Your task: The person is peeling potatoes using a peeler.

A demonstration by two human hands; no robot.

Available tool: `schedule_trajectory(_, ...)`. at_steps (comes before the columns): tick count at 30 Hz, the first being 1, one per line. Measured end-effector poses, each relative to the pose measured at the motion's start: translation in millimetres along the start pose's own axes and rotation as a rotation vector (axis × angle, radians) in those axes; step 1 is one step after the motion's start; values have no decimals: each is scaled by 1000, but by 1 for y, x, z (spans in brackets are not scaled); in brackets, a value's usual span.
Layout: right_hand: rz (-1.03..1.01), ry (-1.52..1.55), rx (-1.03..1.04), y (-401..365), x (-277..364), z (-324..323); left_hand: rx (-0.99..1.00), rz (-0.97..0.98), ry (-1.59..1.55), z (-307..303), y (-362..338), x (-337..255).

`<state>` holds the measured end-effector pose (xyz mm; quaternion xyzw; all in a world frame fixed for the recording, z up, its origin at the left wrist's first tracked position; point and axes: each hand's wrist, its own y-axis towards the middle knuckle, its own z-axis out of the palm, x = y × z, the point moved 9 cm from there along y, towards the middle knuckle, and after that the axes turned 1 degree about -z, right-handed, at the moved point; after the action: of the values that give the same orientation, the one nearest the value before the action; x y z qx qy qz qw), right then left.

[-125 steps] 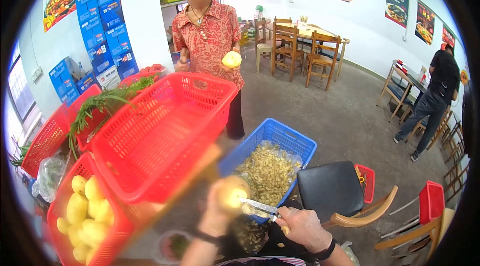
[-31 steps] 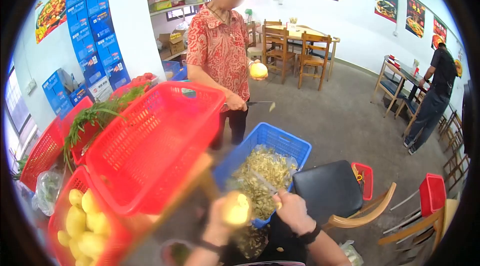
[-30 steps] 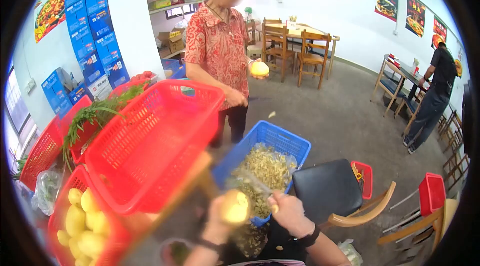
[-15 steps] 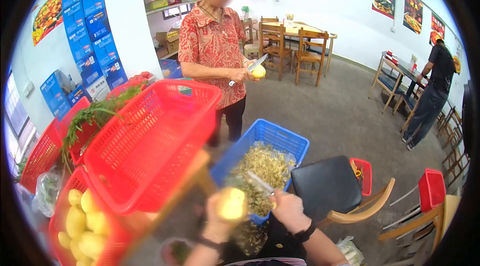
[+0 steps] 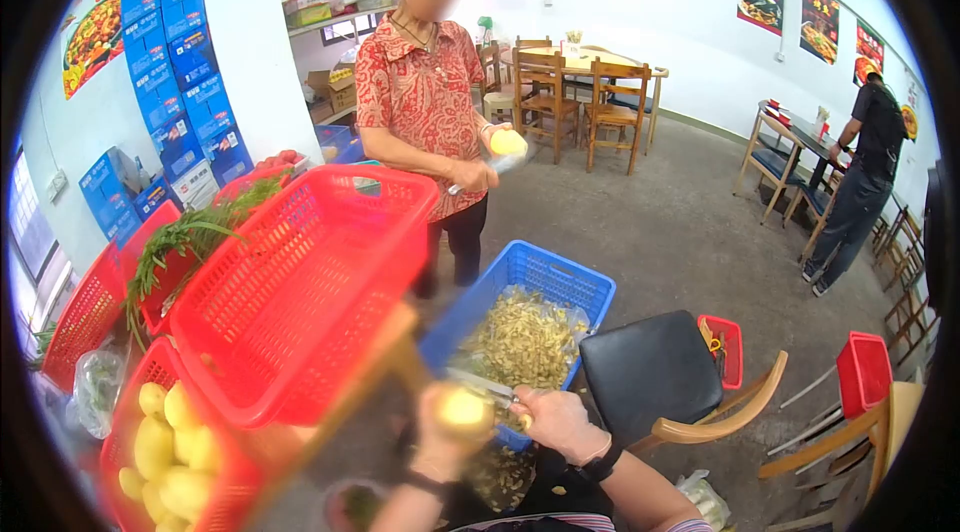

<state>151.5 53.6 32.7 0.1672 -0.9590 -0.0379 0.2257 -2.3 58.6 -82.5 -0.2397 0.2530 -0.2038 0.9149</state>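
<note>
In the head view my left hand (image 5: 437, 442) is wrapped around a pale yellow peeled potato (image 5: 466, 410). My right hand (image 5: 565, 423) grips a knife (image 5: 482, 384), its metal blade lying against or just above the top of the potato; motion blurs the exact contact. Beyond both hands sits a blue basket (image 5: 565, 277), lined with a clear plastic bag and heaped with brownish peelings (image 5: 520, 337). At lower left, a red basket (image 5: 240, 467) holds several peeled potatoes (image 5: 155, 447).
A large red basket (image 5: 300, 272) sits at left beside greens (image 5: 190, 237). Across from me a person (image 5: 425, 82) in a patterned red shirt holds a potato and a knife. A black-seated chair (image 5: 650, 367) stands right of the blue basket. Another person (image 5: 865, 172) stands at a far table.
My right hand has shifted slightly left, bringing the blade over to the potato. The person opposite has lowered their knife from the potato they hold.
</note>
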Motion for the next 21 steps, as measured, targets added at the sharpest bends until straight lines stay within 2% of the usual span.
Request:
schedule_trajectory(2, 190, 9, -52, 1, -65, 9, 391, -64, 148, 19, -2, -1)
schedule_trajectory(3, 275, -19, -61, 3, -86, 2, 394, -62, 158, 24, -5, -12)
schedule_trajectory(5, 249, -24, -71, 8, -82, -8, 398, -66, 79, 28, -12, -14)
schedule_trajectory(6, 246, -5, -83, -1, -67, -12, 321, 87, 165, 14, 5, -24)
schedule_trajectory(7, 244, -4, -90, -3, -51, -19, 326, 91, 170, 5, 13, -22)
schedule_trajectory(9, 46, 113, -119, -7, 2, -35, 264, 401, 629, 35, -7, -38)
schedule_trajectory(10, -30, 138, -112, -10, 20, -35, 272, 49, -19, 8, 18, -18)
schedule_trajectory(11, -107, 165, -106, -11, 34, -34, 270, 47, -20, 15, 11, -16)
schedule_trajectory(12, -206, 159, -86, -9, 44, -34, 180, 33, -47, 21, -1, -12)
schedule_trajectory(13, -206, 162, -85, -5, 38, -33, 89, 18, -73, 20, -8, -10)
schedule_trajectory(14, -90, 59, -93, 1, 15, -29, 270, -98, 45, 18, 0, -4)
schedule_trajectory(15, 16, -50, -98, 6, -9, -28, 272, -90, 36, 15, -3, -5)
schedule_trajectory(16, 173, -23, -120, 7, -38, -28, 369, -92, 26, 23, -8, -7)
schedule_trajectory(17, 208, -23, -160, 4, -45, -34, 472, -95, 28, 35, -11, -12)
schedule_trajectory(20, 142, 18, -93, -15, -14, -53, 444, -54, -5, 31, -13, -19)
schedule_trajectory(21, 58, 54, -52, -20, 1, -56, 423, -15, -13, 31, -11, -26)
